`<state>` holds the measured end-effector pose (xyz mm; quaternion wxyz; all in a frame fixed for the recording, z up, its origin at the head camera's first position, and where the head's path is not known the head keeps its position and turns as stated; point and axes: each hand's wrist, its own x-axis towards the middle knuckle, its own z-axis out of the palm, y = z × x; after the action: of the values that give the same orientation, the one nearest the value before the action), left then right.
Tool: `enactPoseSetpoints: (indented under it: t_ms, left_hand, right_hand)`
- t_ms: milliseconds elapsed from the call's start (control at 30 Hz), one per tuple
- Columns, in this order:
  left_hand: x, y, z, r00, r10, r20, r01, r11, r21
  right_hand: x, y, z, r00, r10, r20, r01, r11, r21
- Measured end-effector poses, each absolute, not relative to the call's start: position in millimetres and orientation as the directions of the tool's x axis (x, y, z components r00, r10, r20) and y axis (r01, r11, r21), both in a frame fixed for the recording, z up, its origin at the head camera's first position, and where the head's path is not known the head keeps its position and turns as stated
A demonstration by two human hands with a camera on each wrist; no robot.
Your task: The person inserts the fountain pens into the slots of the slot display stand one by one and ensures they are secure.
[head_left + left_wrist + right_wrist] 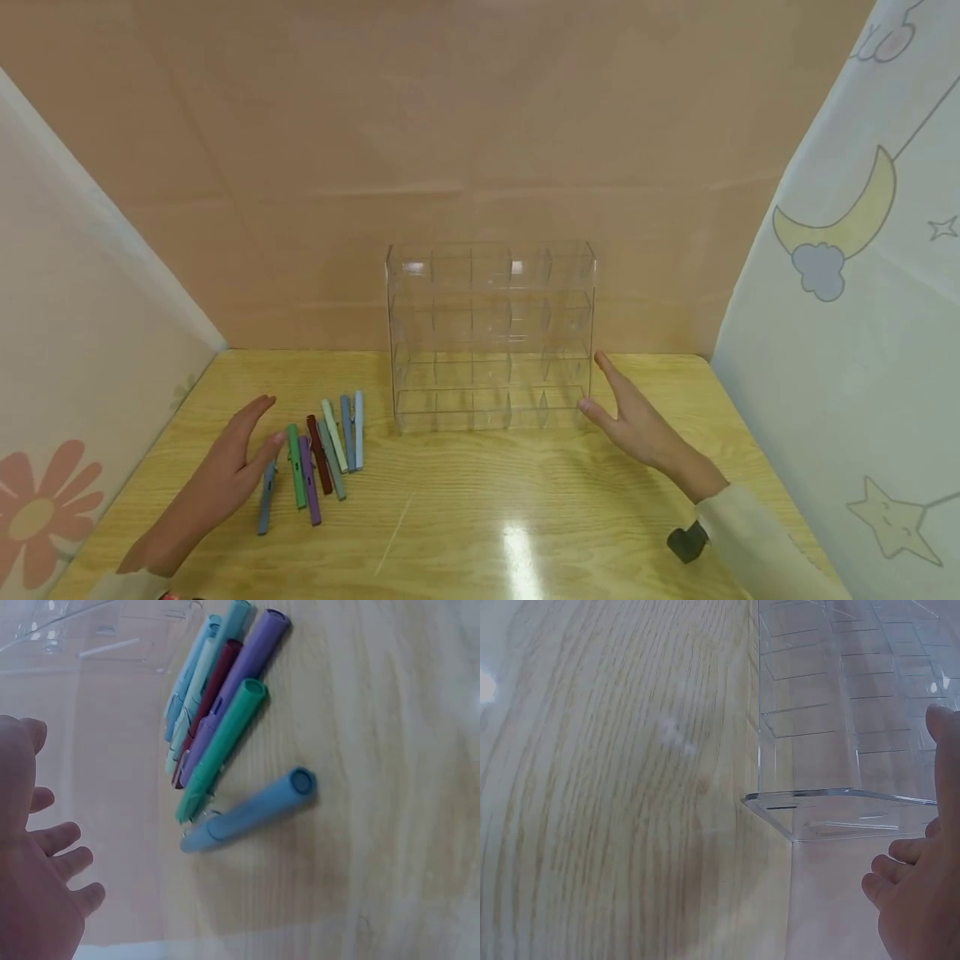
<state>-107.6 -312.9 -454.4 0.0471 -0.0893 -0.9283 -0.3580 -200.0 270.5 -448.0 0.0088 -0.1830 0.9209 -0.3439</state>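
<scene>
A clear plastic rack [491,375] with rows of small compartments stands upright at the back middle of the table. My right hand [637,425], fingers extended, is at the rack's right side, thumb tip overlapping its lower edge in the head view. On the left lie several capped pens side by side, among them a green pen [225,746], a purple pen [236,686], a dark red pen [318,454] and a light blue pen [358,429]. My left hand [217,475] hovers beside them, holding nothing, its thumb near the blue pen [251,814] at the left end.
The wooden table [450,533] meets a brown backdrop [480,150] right behind the rack. White printed cloth panels [847,350] close off both sides. A dark object [687,542] sits at the right sleeve cuff.
</scene>
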Motion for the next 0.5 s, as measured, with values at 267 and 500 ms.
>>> enactPoseSetpoints:
  t_ms: [267, 500]
  left_hand:
    - [-98.2, -326.9, -463.6, -0.987, 0.102, 0.128, 0.162, 0.717, 0.678]
    - [-93.4, -331.1, -470.6, -0.995, 0.072, 0.063, 0.095, 0.728, 0.679]
  right_hand:
    - [-198.5, 270.6, -457.1, -0.944, -0.325, 0.055, -0.275, 0.687, -0.673]
    - [-198.1, 267.6, -466.2, -0.947, -0.320, 0.022, -0.241, 0.663, -0.709]
